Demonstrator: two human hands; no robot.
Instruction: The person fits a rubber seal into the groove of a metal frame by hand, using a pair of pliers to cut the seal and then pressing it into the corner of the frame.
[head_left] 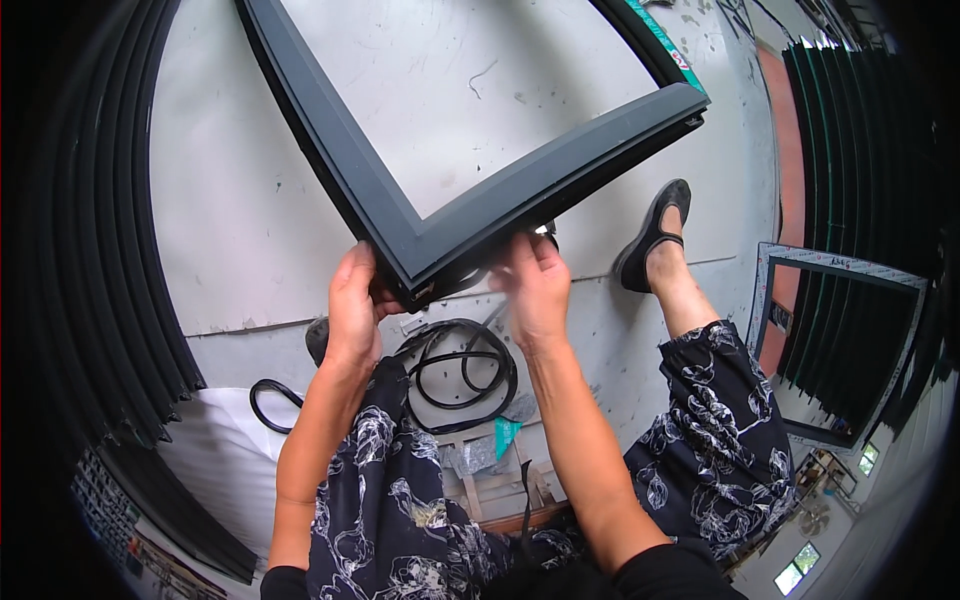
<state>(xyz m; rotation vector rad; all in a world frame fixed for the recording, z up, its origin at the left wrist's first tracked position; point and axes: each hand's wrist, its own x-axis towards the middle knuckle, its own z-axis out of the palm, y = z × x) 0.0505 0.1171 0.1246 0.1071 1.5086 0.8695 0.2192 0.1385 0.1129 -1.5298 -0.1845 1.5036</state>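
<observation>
A dark grey window frame [480, 210] is tilted in front of me, its near corner pointing toward my lap. My left hand [354, 300] is closed around this corner from the left, thumb along the outer side and fingers underneath. Against the near rail's black underside, my right hand [538, 290] is closed, its fingers bent and slightly blurred. A thin black rubber strip [466, 283] curves under the corner toward the right fingers, which seem to pinch it. Just below, more black strip lies in a loose coil [462, 378] on the floor between my legs.
Pale, scuffed boards [230, 220] cover the floor. Long dark profiles stand in stacks at the left [110, 240] and right [850, 150]. Another frame with printed film [765, 300] leans at the right. My outstretched foot in a black shoe [640, 248] rests beside the held frame.
</observation>
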